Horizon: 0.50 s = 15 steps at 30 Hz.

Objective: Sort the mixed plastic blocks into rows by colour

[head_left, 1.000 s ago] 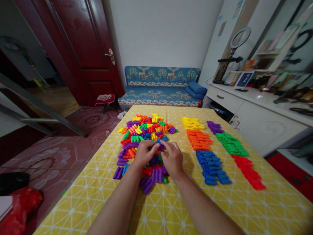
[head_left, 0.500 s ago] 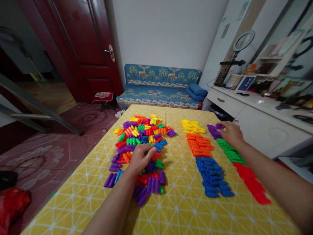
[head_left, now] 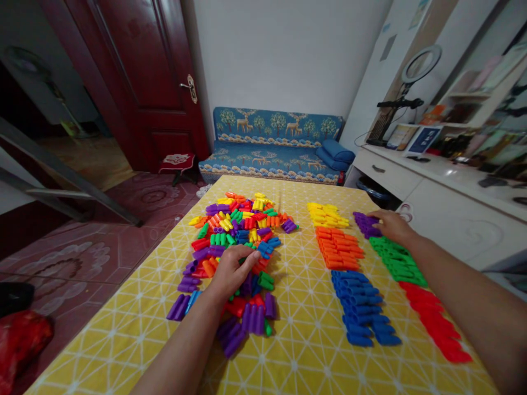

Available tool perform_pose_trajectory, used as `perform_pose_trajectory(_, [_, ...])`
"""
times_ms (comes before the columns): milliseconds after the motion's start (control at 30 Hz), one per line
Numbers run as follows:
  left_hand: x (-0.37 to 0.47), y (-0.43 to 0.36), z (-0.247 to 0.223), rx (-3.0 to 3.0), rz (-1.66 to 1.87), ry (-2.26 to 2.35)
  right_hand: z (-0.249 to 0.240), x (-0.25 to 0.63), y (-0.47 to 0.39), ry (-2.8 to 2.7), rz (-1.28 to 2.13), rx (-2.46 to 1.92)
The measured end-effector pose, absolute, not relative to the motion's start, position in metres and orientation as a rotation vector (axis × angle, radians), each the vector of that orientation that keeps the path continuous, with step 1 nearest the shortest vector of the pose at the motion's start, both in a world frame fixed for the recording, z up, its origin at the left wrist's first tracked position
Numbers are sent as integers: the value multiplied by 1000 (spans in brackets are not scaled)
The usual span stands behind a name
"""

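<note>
My left hand (head_left: 234, 269) rests low over a mixed heap of bullet-shaped plastic building blocks (head_left: 218, 239). Its thumb and forefinger lie slightly apart beside a blue block (head_left: 265, 249); the other fingers are partly hidden. At the far right of the table, my right hand (head_left: 391, 225) has its fingertips closed on a purple block (head_left: 374, 218) at the small purple group (head_left: 364, 225). Below that wrist lie green blocks (head_left: 397, 260), then red blocks (head_left: 436, 321). Yellow blocks (head_left: 327, 215), orange blocks (head_left: 338, 247) and blue blocks (head_left: 360, 307) form another column to the left.
A yellow patterned cloth (head_left: 300, 351) covers the table. Beyond it stands a blue patterned sofa (head_left: 267, 148). A white dresser (head_left: 448, 211) with a ring light (head_left: 422, 63) runs along the right. A red stool (head_left: 177, 162) sits by the dark red door (head_left: 135, 66).
My right fingers have lowered slightly onto the purple group. My left hand stays over the heap. The view has shifted a little.
</note>
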State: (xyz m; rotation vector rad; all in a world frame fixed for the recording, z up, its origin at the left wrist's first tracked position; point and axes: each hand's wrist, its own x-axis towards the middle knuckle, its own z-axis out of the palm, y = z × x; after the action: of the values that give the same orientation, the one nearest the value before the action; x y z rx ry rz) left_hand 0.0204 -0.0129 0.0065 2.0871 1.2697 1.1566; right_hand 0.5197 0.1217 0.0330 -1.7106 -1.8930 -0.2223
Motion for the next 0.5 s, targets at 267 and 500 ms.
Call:
perform_pose_trajectory(267, [20, -13, 6, 2074, 1176, 1271, 35, 514, 122, -2038, -76, -1818])
perform_pose_trajectory(500, [19, -11, 4, 2068, 1220, 1393, 45, 435, 104, -1879, -92, -1597])
